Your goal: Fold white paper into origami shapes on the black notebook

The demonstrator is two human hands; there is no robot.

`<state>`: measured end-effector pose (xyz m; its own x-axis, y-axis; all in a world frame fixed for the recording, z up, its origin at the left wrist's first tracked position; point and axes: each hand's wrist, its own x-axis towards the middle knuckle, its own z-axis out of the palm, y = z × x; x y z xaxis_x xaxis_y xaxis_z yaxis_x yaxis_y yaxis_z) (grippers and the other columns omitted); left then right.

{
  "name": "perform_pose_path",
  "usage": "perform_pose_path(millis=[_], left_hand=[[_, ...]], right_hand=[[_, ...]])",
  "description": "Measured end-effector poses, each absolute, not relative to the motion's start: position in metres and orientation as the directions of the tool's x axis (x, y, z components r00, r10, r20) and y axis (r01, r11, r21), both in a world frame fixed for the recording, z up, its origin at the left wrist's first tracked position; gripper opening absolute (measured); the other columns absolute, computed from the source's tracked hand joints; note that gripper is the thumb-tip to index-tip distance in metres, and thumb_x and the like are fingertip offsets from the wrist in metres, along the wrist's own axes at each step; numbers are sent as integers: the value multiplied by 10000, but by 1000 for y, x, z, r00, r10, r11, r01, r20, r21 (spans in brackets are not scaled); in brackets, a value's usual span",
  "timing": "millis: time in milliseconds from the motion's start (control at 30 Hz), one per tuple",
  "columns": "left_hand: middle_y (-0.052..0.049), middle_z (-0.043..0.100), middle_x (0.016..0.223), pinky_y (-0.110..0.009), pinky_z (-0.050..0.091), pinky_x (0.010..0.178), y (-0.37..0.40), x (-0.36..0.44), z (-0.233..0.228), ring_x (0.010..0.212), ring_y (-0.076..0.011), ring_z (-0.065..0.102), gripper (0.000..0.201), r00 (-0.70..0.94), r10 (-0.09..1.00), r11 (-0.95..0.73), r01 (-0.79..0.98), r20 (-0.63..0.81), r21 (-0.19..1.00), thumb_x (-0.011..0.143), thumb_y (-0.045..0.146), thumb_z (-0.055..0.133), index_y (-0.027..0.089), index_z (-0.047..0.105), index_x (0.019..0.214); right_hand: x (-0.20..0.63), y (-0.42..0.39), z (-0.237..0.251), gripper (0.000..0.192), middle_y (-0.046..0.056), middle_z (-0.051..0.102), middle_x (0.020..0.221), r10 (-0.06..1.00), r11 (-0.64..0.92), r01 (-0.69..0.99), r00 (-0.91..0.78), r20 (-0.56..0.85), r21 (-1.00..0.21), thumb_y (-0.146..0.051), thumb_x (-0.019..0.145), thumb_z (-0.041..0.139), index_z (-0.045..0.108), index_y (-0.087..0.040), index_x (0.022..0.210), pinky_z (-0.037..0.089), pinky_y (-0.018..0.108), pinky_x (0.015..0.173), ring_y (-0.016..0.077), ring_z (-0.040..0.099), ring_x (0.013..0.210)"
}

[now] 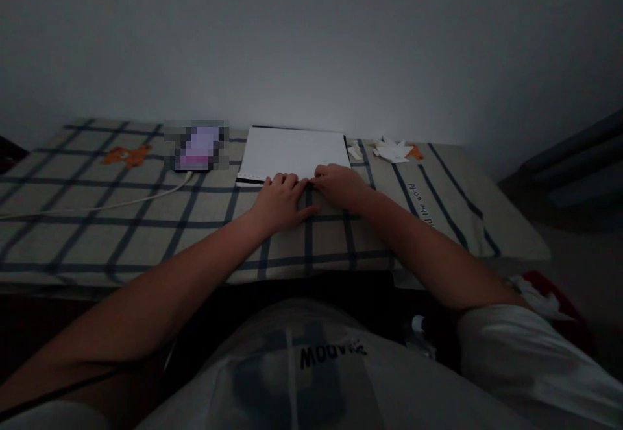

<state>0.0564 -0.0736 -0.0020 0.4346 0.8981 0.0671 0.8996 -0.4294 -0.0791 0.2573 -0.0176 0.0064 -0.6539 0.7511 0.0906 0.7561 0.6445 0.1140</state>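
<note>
A flat white rectangular pad [296, 148] with dark edges lies on the cloth-covered table, close to the wall. Along its near edge runs a narrow strip with small marks, partly hidden by the hands. My left hand [280, 202] rests on that near edge, fingers forward and thumb stretched out to the right. My right hand [339, 187] is at the near right part of the pad, its fingers curled. Its fingertips meet near the left index finger at the pad's edge. Whatever they hold there is too small and dark to make out.
A phone [198, 148] with a blurred screen lies left, its white cable [141, 202] trailing leftward. Crumpled white paper [392, 150] and a small scrap [355, 150] lie right of the pad. The checked tablecloth [195, 238] ends before my lap. A red bin [552, 297] stands lower right.
</note>
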Motion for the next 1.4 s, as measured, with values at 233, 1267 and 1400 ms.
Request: perform_pose_path(millis=[233,1267,1400], left_hand=[[-247,638,1658,-580,460,1234,-74,61,-5,1477,-456,602,792,400,914,-396,915,64,-74,1148,701,521,159,572,1723],[-181,565,1777,-574,367,1310,-70,61,-18,1577,-434,538,767,349,931,-351,936,108,3,1177,704,417,254,543,1786],[-189,560,1780,-580,367,1309,-70,61,-17,1585,-440,537,768,345,932,-348,938,108,8,1179,697,428,242,541,1786]], right_hand=[[239,-52,5,340,204,814,1268,845,506,849,-523,109,149,-141,1125,563,832,-114,1330,461,387,781,279,731,1044],[249,-47,-7,471,154,808,1366,897,398,915,-403,180,69,-241,1218,414,864,-167,1341,413,416,890,274,703,1134],[252,-45,-8,461,171,802,1364,906,374,924,-383,179,85,-202,1195,427,867,-153,1321,405,408,870,282,696,1127]])
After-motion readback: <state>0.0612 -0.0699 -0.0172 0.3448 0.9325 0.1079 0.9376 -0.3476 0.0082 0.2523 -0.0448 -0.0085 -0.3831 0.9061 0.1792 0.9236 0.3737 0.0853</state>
